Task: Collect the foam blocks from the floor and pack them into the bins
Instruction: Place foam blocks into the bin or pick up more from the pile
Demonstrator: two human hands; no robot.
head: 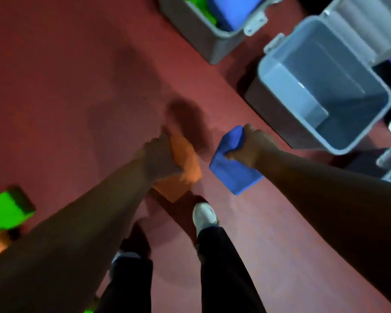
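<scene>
Now both hands are loaded: the left hand (160, 158) grips an orange foam block (181, 170), the right hand (250, 146) clamps a blue foam block (231, 168), both above the red floor (77, 86). At two o'clock, an open grey bin (321, 86); at twelve, a part-filled bin (203, 35).

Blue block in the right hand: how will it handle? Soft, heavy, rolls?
Probably soft: the blue block looks pinched in where the right hand grips it. Likely light, since one hand carries it by its end. Flat faces suggest it won't roll.
</scene>
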